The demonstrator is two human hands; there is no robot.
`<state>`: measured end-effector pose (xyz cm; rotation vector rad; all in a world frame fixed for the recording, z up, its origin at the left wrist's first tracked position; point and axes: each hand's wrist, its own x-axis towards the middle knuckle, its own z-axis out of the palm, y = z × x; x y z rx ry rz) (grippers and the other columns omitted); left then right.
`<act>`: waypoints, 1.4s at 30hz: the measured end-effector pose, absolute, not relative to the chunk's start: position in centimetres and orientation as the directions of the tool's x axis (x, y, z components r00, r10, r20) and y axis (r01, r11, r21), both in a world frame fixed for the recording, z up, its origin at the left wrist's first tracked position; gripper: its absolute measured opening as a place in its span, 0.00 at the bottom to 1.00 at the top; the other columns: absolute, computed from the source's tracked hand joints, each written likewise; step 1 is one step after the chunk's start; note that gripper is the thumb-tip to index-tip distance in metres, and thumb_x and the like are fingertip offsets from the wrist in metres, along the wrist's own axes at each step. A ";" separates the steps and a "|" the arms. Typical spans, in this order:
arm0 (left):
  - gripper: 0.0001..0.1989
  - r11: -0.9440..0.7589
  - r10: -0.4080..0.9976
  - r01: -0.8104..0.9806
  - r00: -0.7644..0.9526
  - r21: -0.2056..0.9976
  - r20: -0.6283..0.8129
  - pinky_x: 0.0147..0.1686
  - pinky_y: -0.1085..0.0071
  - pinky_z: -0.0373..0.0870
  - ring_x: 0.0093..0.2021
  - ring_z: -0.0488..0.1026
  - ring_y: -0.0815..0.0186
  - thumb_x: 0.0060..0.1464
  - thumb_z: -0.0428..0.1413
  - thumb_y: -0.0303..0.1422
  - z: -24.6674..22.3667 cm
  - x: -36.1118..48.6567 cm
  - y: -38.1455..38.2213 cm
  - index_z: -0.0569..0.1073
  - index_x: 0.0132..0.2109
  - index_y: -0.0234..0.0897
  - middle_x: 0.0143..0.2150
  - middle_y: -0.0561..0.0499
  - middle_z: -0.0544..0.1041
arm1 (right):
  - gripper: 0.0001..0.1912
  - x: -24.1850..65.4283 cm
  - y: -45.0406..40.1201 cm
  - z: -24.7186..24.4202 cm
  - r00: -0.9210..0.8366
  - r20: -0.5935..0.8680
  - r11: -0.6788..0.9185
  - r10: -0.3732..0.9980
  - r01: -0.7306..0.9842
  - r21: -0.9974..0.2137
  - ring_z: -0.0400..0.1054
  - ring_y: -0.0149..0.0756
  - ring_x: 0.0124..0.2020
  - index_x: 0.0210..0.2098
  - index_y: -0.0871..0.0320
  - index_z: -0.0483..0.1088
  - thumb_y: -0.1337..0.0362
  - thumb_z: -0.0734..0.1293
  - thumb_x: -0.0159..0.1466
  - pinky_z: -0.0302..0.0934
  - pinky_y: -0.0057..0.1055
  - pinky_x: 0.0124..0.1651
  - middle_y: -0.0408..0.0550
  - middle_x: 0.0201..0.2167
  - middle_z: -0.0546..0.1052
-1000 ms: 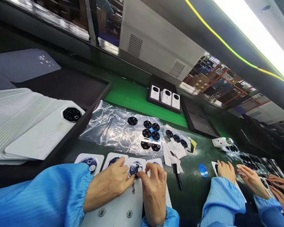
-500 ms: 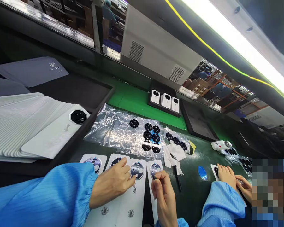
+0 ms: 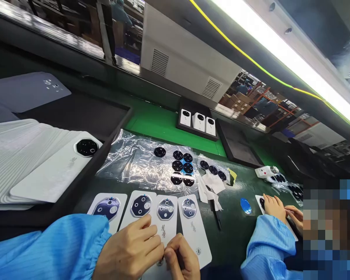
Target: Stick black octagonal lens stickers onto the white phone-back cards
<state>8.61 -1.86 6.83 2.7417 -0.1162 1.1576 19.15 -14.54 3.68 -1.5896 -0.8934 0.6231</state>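
Note:
Four white panels lie side by side in front of me, among them a left one (image 3: 116, 224) and a right one (image 3: 202, 249), each with a shiny octagonal piece near its top. My left hand (image 3: 134, 247) is closed over the middle panels, its fingertips curled down. Close against it, my right hand (image 3: 182, 258) is pinched over the lower part of the third panel (image 3: 167, 227). A tiny dark thing shows between the fingertips of both hands, too small to name. Small blue tabs show at the tops of the octagonal pieces.
Clear plastic sheets (image 3: 146, 167) with black octagonal pieces lie behind the panels. White wipes (image 3: 211, 184) and a black pen-like tool (image 3: 217, 217) are right of them. A fanned stack of white panels (image 3: 55, 167) is at left. A co-worker's hands (image 3: 275, 208) work at right.
My left hand has drawn back off the octagonal pieces towards me. My right hand has left the rightmost panel's top and moved left and down, meeting my left hand. The view has shifted slightly.

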 end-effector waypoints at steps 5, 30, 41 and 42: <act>0.20 -0.983 0.058 -0.082 0.716 0.166 0.696 0.28 0.68 0.52 0.22 0.56 0.68 0.67 0.41 0.24 6.8 8.9 -1.1 0.63 0.26 0.36 0.21 0.56 0.65 | 0.27 19.5 -13.9 4.9 0.614 -0.138 -0.134 0.777 -0.053 -0.990 0.49 0.25 0.18 0.20 0.57 0.63 0.39 0.66 0.56 0.45 0.26 0.25 0.37 0.16 0.60; 0.15 -0.974 0.171 0.013 0.698 0.226 0.696 0.32 0.68 0.60 0.27 0.62 0.67 0.62 0.43 0.23 6.8 9.1 -1.3 0.67 0.29 0.36 0.25 0.54 0.67 | 0.26 19.4 -12.8 4.5 0.694 -0.271 -0.155 0.667 -0.227 -0.962 0.49 0.22 0.16 0.21 0.58 0.67 0.40 0.71 0.49 0.42 0.22 0.19 0.39 0.17 0.67; 0.14 -0.961 0.188 -0.010 0.710 0.277 0.679 0.29 0.69 0.56 0.28 0.60 0.66 0.61 0.43 0.22 6.9 9.2 -1.0 0.67 0.30 0.36 0.25 0.54 0.67 | 0.27 19.4 -12.4 5.0 0.679 -0.305 -0.150 0.667 -0.279 -0.948 0.47 0.21 0.16 0.20 0.59 0.67 0.40 0.73 0.46 0.39 0.22 0.21 0.38 0.16 0.65; 0.15 -0.959 0.190 -0.011 0.710 0.282 0.678 0.29 0.69 0.56 0.28 0.60 0.66 0.62 0.43 0.22 6.8 9.3 -1.0 0.67 0.29 0.36 0.25 0.54 0.67 | 0.27 19.3 -12.4 5.0 0.677 -0.310 -0.152 0.668 -0.283 -0.947 0.47 0.21 0.17 0.20 0.59 0.67 0.40 0.73 0.46 0.39 0.22 0.21 0.38 0.16 0.65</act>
